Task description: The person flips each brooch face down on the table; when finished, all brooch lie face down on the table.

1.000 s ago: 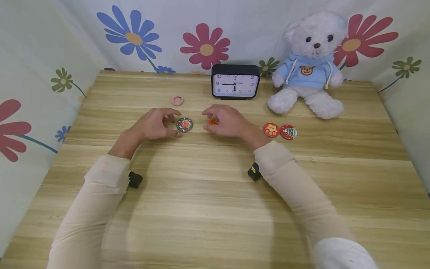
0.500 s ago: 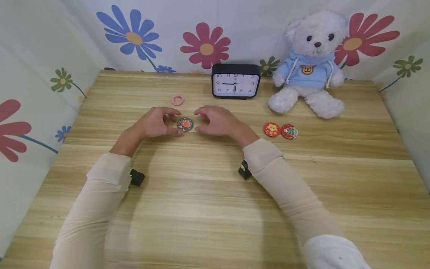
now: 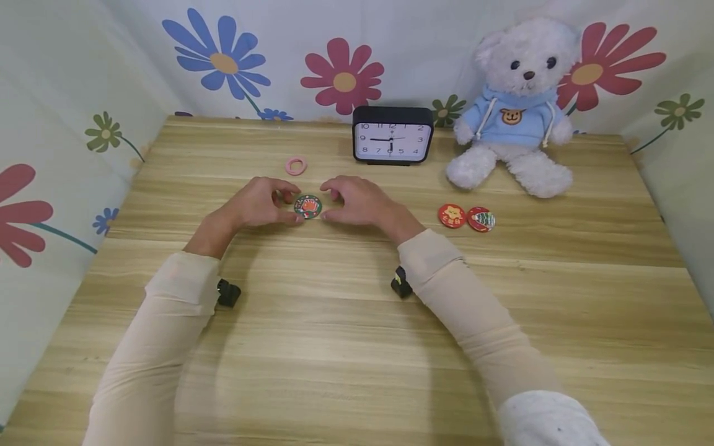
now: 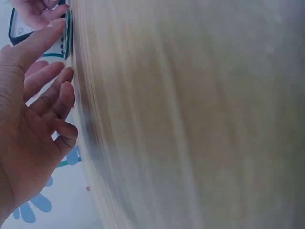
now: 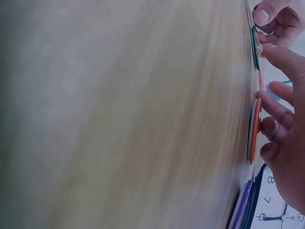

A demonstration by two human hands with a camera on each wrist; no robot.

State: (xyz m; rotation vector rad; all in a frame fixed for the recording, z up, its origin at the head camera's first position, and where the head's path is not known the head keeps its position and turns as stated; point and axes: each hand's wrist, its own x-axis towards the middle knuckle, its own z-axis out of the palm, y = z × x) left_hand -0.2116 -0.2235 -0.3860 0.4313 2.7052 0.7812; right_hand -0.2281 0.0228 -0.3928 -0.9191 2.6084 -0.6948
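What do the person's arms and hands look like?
The left hand and right hand wear no gloves. Past them come long, wrinkly beige cloth sleeves with wide cuffs; beyond the right sleeve, whitish cloth shows. A small, blocky black gadget sits by each cuff; the right gadget has a yellow mark.

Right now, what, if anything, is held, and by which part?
Nothing is plainly held: the green badge lies flat between the left hand and right hand; contact cannot be told.

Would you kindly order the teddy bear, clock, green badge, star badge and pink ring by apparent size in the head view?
Teddy bear
Clock
Green badge and star badge, too alike to rank
Pink ring
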